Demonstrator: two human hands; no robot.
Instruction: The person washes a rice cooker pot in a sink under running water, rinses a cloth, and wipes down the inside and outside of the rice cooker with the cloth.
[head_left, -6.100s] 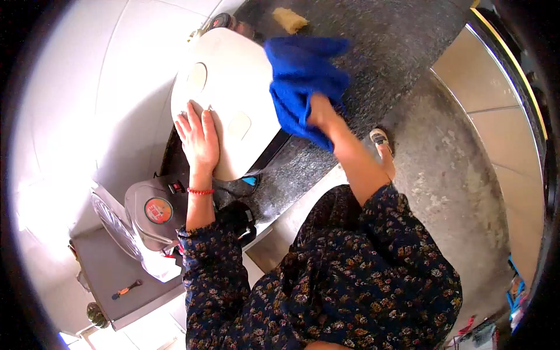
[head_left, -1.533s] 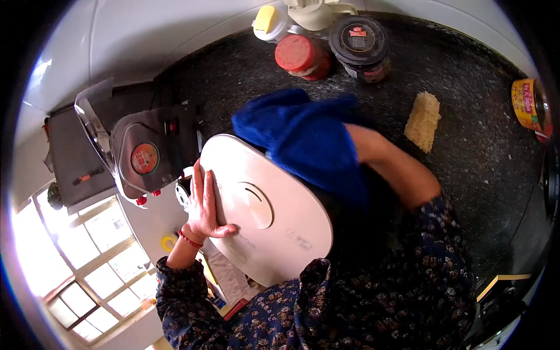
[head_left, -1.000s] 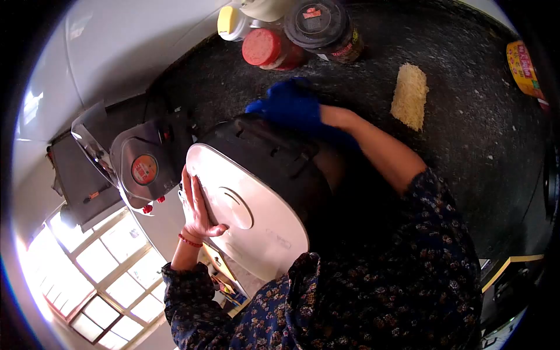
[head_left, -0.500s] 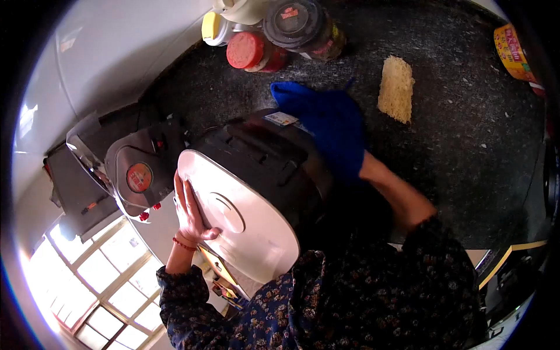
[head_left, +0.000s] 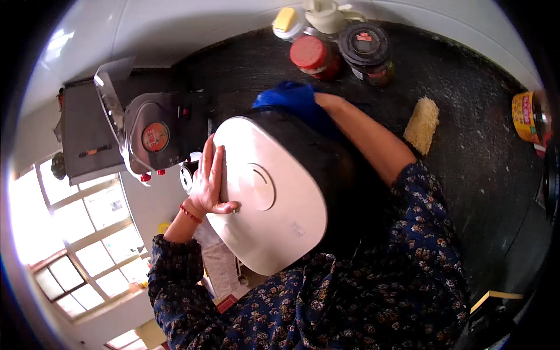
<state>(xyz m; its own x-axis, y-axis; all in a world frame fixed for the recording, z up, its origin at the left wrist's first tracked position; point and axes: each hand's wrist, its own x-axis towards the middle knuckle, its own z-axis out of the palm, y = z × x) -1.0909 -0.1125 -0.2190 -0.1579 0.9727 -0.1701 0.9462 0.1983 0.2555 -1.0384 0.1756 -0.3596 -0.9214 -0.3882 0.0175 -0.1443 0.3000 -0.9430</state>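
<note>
A dark appliance with a white lid (head_left: 286, 216) is tilted against my front, its lid facing the lower left. My left hand (head_left: 208, 184) lies flat on the lid's left edge, fingers stretched out, a red bracelet at the wrist. Behind the appliance, my right hand (head_left: 326, 104) is at a blue cloth (head_left: 289, 100), which lies against the dark back side. The cloth and the appliance hide most of the right fingers.
On the dark counter (head_left: 466, 163) are a red-lidded jar (head_left: 315, 56), a black-lidded jar (head_left: 365, 52), a pale jug (head_left: 328, 16), a loofah (head_left: 422, 125) and a yellow-labelled container (head_left: 525, 116) at right. A grey machine (head_left: 149, 131) stands at left.
Since half a second ago, the cloth and my right hand have moved left and further behind the appliance. The view has shifted. My left hand has stayed on the lid.
</note>
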